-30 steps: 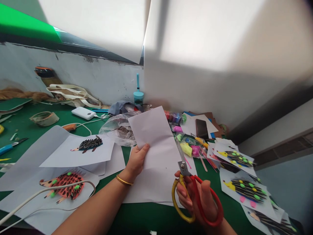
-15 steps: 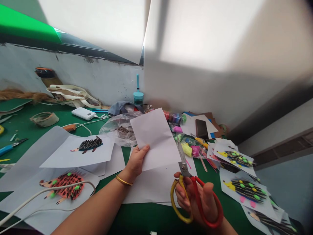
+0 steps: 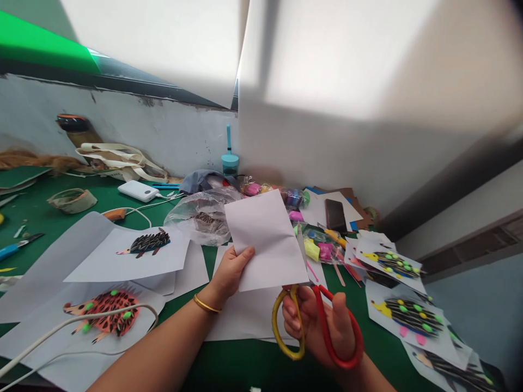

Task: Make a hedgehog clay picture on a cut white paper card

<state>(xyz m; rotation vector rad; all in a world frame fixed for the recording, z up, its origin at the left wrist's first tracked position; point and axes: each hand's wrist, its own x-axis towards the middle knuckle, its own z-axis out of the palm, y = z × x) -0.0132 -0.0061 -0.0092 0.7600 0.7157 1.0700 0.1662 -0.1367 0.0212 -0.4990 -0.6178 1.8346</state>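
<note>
My left hand (image 3: 231,269) pinches the lower left edge of a white sheet of paper (image 3: 267,239) and holds it up over the green table (image 3: 229,365). My right hand (image 3: 322,324) grips a pair of scissors (image 3: 314,321) with one yellow and one red loop. Their blades point up behind the right edge of the held sheet. More white paper (image 3: 245,316) lies flat under both hands.
Hedgehog paper crafts lie at the left (image 3: 145,244), lower left (image 3: 107,312) and right (image 3: 412,316). Clay pieces (image 3: 318,250), a phone (image 3: 335,215), a plastic bag (image 3: 202,215), a power bank (image 3: 138,190), a tape roll (image 3: 72,199) and a white cable (image 3: 61,326) crowd the table.
The held sheet has come free as a shorter piece and shifted right. My right hand with the scissors has moved left and up, closer to the sheet's lower edge.
</note>
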